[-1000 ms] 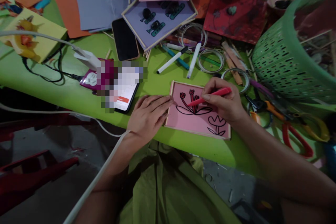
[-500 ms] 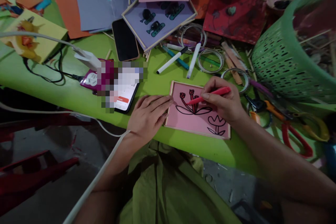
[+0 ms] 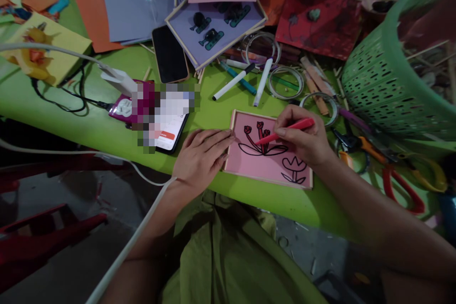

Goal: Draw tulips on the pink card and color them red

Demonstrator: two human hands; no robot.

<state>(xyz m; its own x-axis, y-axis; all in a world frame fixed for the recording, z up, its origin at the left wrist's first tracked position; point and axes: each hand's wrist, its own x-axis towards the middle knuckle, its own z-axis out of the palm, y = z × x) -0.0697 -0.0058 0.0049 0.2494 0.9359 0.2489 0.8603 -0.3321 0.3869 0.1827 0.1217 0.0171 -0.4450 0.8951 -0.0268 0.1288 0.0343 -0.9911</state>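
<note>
A pink card (image 3: 245, 167) edged with thin wooden strips lies on the green table (image 3: 210, 116). Black outlines of flowers and leaves cover it, and the upper flowers and their stems are coloured red. My right hand (image 3: 302, 135) grips a red marker (image 3: 301, 124), its tip at a stem of the upper flowers. Stretched flat, my left hand (image 3: 204, 156) rests at the card's left edge with its fingertips on the wooden strip. Beyond the card lie a white marker with a black cap (image 3: 233, 83) and a white marker with a purple tip (image 3: 262, 83).
A lit phone (image 3: 169, 128), partly blurred out, lies left of my left hand, beside a purple power strip (image 3: 124, 104). Behind it is a dark phone (image 3: 170, 54). At right stand a green basket (image 3: 370, 66) and red-handled scissors (image 3: 402, 192). A white cable (image 3: 131, 235) crosses my left forearm.
The red marker's tip has shifted slightly right and down along the stem, with my right hand moving a little. My left hand and the card stay in place.
</note>
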